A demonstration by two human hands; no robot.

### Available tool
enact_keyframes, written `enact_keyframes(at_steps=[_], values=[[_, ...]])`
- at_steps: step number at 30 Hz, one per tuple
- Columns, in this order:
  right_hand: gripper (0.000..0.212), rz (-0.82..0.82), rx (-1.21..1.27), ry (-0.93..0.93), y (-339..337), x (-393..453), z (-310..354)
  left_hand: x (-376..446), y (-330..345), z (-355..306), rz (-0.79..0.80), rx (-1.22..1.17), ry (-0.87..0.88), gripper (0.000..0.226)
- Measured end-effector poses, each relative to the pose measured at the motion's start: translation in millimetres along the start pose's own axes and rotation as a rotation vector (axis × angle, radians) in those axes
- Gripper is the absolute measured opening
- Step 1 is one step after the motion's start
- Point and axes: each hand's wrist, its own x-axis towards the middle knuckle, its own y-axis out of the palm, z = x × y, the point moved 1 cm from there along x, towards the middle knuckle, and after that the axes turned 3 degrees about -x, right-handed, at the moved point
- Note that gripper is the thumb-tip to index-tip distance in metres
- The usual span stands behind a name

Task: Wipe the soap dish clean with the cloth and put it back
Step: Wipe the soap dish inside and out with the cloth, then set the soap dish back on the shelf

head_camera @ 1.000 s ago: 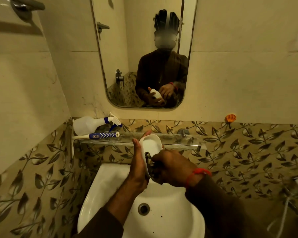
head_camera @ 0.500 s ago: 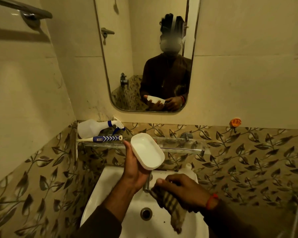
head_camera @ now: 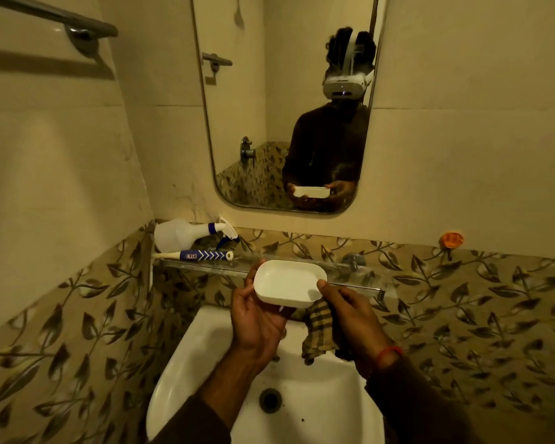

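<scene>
Above the white sink (head_camera: 186, 363), at about twelve o'clock from its drain, the soap dish (head_camera: 287, 282) now sits level and open side up between both hands, just in front of the glass shelf (head_camera: 362, 277). Half a second ago only the left hand (head_camera: 257, 322) held it, tilted, while the right hand (head_camera: 350, 318) hung lower with the cloth. The left hand cups the dish's nine o'clock end, fingers curled under it. The right hand has come up; its thumb rests on the three o'clock rim while its other fingers clutch the checked cloth (head_camera: 318, 331), which dangles below. Wiping looks finished, so the return to the shelf, right of the toothbrush (head_camera: 202, 255) and spray bottle (head_camera: 180, 233), probably comes next.
</scene>
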Motion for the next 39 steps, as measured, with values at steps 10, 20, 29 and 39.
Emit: enact_keyframes(at_steps=[10, 20, 29, 39], values=[[0.016, -0.018, -0.002, -0.017, 3, 26, -6, 12, -28, -28, 0.019, 0.694, 0.165, 0.035], [0.018, -0.066, -0.018, 0.025, 37, 58, 13, 68, -35, -83, 0.230, 1.361, 0.221, 0.091], [0.014, -0.134, -0.162, -0.001, 51, 106, 24, 127, -28, -106, 0.372, 1.533, 0.188, 0.084], [0.024, -0.130, -0.364, 0.038, 52, 147, 12, 165, -31, -108, 0.397, 1.881, 0.206, 0.092]])
